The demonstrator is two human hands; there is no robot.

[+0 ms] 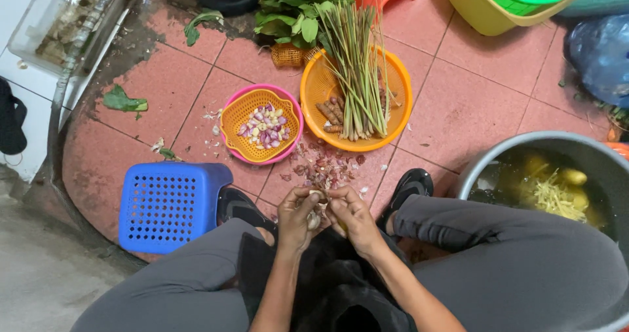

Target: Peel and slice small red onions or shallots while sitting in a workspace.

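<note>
The small shallot (314, 219) sits low in the middle, pinched between the left hand (298, 217) & right hand (350, 215), both closed around it over the red floor (458, 109); best to hold it firm w/ one hand & pull skin off in little bits so peels drop on the peel pile (324, 168). Fingers hide most of it, so can't tell how much skin is left. Peeled ones lie in the small orange basket (236, 119) just ahead.

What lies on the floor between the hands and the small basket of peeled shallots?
Head view: a scatter of reddish peels on the tiles, between the hands and the basket.
</note>
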